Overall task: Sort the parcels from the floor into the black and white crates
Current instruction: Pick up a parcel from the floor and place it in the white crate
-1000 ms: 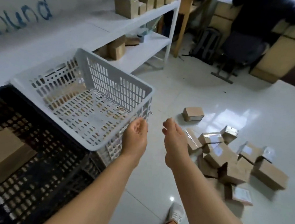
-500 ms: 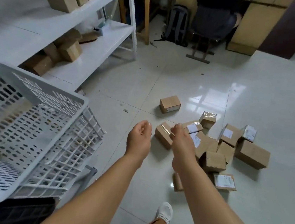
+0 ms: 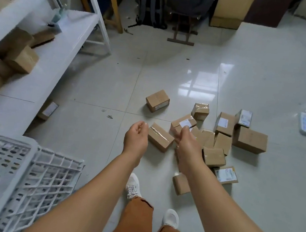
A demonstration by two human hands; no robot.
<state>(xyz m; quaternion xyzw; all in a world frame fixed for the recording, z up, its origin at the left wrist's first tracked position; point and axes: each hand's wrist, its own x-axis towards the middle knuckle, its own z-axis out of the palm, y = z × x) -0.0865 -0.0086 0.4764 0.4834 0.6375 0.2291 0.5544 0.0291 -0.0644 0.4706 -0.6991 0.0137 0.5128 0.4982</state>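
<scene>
Several brown cardboard parcels lie in a loose heap on the pale tiled floor, right of centre. One parcel lies apart, farther back. A taped parcel sits between my two hands. My left hand hangs above the floor just left of it, fingers loosely curled, holding nothing. My right hand reaches over the near edge of the heap, fingers loosely bent, empty. The white crate fills the lower left corner. The black crate is out of view.
A white shelf unit with more cardboard boxes runs along the left. One small parcel lies under its lowest shelf. A backpack and a chair base stand at the back. My white shoes are below the hands.
My view has swung right and down from the crates to the floor. Both empty hands have moved away from the white crate toward the heap of parcels.
</scene>
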